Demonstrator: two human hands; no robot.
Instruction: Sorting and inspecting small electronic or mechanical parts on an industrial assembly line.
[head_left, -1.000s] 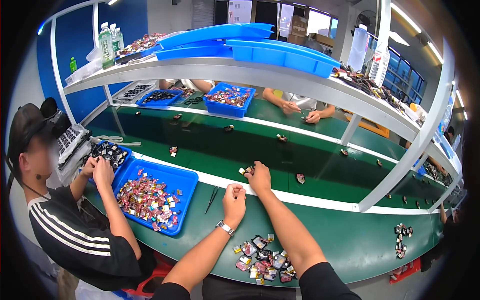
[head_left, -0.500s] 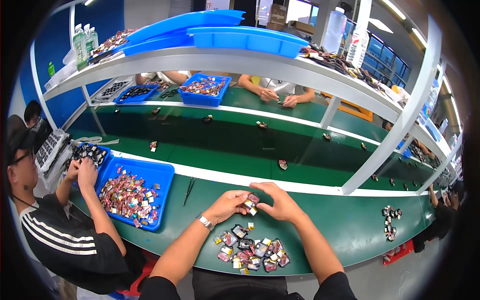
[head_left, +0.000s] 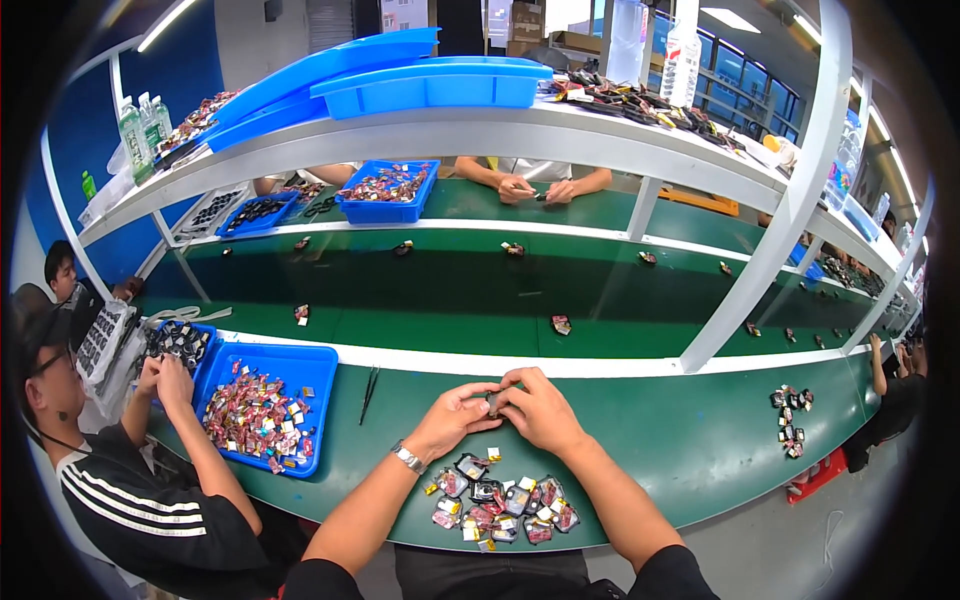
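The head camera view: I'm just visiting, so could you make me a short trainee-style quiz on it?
1. True or false: the tweezers lie between the near blue tray and the left hand.
2. Which has fingers on the small part? (a) left hand only (b) right only (c) both
3. Fill in: the silver wristwatch is on the ____ wrist.

Key: 1. True. 2. (c), the right hand too. 3. Left.

Up on that white shelf (head_left: 450, 131), blue trays (head_left: 430, 92) sit stacked between greenish bottles (head_left: 133, 138) and a clear bottle (head_left: 681, 68); a red stool (head_left: 816, 477) stands below.
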